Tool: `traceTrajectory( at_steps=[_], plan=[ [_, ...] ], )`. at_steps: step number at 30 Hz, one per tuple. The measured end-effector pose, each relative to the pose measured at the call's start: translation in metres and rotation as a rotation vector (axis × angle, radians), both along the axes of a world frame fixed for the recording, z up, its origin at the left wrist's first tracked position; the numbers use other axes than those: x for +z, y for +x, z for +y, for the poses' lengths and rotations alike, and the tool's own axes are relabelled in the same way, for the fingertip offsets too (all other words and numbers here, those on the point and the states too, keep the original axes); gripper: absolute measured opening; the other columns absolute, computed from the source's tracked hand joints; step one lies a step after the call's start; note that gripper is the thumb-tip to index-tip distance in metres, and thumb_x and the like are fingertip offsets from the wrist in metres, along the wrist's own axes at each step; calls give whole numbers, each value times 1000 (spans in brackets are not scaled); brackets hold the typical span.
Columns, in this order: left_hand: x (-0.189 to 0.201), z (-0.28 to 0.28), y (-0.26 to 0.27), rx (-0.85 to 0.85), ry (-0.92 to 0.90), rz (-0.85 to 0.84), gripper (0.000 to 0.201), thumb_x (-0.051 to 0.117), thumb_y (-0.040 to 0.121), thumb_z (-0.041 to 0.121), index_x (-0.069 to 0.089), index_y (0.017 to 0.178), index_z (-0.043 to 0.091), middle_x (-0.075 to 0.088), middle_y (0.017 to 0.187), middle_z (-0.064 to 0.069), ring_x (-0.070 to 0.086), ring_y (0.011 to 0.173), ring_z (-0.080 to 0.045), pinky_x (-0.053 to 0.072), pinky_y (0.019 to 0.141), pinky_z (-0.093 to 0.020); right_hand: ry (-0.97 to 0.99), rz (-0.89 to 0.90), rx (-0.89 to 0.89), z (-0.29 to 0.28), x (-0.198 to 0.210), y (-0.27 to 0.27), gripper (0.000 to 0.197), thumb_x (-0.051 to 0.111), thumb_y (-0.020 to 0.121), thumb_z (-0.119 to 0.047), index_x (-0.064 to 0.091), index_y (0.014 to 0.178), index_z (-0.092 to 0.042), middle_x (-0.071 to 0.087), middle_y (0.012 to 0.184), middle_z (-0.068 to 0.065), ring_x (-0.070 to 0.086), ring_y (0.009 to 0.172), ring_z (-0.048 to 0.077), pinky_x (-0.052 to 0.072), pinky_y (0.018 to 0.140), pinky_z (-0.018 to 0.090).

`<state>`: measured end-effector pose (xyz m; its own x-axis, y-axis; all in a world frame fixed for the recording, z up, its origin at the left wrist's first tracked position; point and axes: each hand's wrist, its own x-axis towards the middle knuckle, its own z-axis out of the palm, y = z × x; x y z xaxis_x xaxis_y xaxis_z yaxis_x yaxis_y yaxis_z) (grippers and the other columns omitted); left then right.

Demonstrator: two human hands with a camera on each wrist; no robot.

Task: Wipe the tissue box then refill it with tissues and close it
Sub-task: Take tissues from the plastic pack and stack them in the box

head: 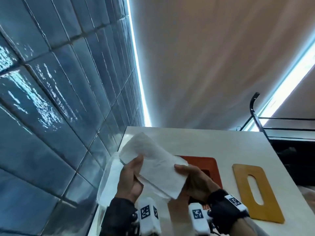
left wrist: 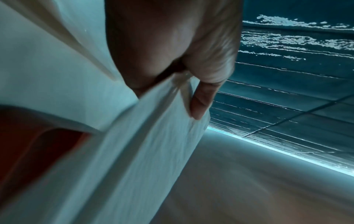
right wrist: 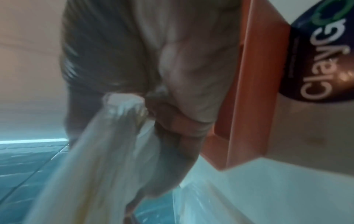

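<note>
Presently, both hands grip one stack of white folded paper tissues (head: 153, 167), held in the air above the table. The left hand (head: 130, 181) pinches the stack's near-left end, thumb on top and fingers (left wrist: 201, 104) curled beneath; the right hand (head: 194, 181) clamps the right end the same way.

The open orange rectangular tissue box (head: 210, 169) lies on the pale tabletop (head: 230, 147) directly below and behind the stack, partly hidden by the right hand. Its flat yellow-brown lid with an oval slot (head: 255, 191) rests well apart to the right. A loose clear plastic wrapper (head: 107, 181) hangs at the left table edge.

Judgement: the refill step is in hand. Recommended: keep both ends evenly pinched so that the sheets stay squared, turn the stack's long side parallel to the box, lower it flat, and release only once it is seated.
</note>
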<state>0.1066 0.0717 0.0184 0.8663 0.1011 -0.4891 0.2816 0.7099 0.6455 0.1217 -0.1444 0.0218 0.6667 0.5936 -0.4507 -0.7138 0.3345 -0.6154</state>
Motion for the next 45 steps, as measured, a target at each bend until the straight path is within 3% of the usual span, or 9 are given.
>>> traceTrajectory(
  at_steps=[3,6,12,18,23,27,34,39,45],
  plan=[
    [-5,8,4,-105,73,-44,57,70,67,-3,62,124,-5,64,128,-26,63,115,-42,56,92,-46,-62,63,-140,-18,1,11,63,75,84,-19,52,140,-3,46,147,30,54,124,43,39,110,61],
    [-9,7,6,-306,186,-24,68,72,56,-10,61,123,-4,68,120,-28,66,105,-43,62,74,-41,-137,56,-274,-32,-2,19,46,71,88,-26,63,126,0,61,129,31,64,111,46,54,94,57],
    [0,-17,7,-426,188,-12,34,78,77,11,72,109,-2,75,108,-22,73,95,-37,63,77,-44,-346,-141,-353,-40,-4,19,53,79,80,-27,63,124,-2,71,115,24,67,107,45,52,97,60],
    [-9,-37,18,-278,197,88,45,78,77,24,70,116,3,74,115,-20,69,105,-40,60,78,-48,-334,-102,-419,-47,-8,19,42,76,84,-25,65,118,-2,70,116,26,64,109,49,47,99,66],
    [-10,-49,23,-317,189,121,41,77,75,10,69,111,-8,74,110,-24,73,96,-40,62,68,-43,-379,-76,-403,-59,-10,17,44,76,85,-20,63,123,-3,69,118,27,65,107,48,48,98,65],
    [-18,-51,34,-340,309,123,45,81,72,11,67,113,-2,74,113,-21,70,102,-41,60,82,-48,-468,-141,-397,-78,-13,16,32,69,86,-2,63,118,-1,74,108,24,72,92,42,61,78,52],
    [-35,-66,58,-436,1009,160,39,81,74,10,63,109,5,71,110,-11,66,100,-32,57,91,-44,-883,-267,-440,-82,-36,25,37,72,85,-15,58,118,-4,68,107,14,68,94,33,59,85,54],
    [-30,-82,63,-602,1441,160,41,70,77,14,54,113,4,65,111,-16,63,94,-31,52,75,-34,-1228,-429,-247,-74,-37,25,39,64,89,-14,47,124,-7,56,97,3,57,82,19,45,61,26],
    [-31,-104,66,-794,1718,167,46,61,85,12,46,127,0,60,124,-20,63,109,-36,53,85,-38,-1279,-439,-153,-66,-53,26,65,60,81,-5,36,141,-7,66,111,15,61,89,24,55,81,32]
  ],
)
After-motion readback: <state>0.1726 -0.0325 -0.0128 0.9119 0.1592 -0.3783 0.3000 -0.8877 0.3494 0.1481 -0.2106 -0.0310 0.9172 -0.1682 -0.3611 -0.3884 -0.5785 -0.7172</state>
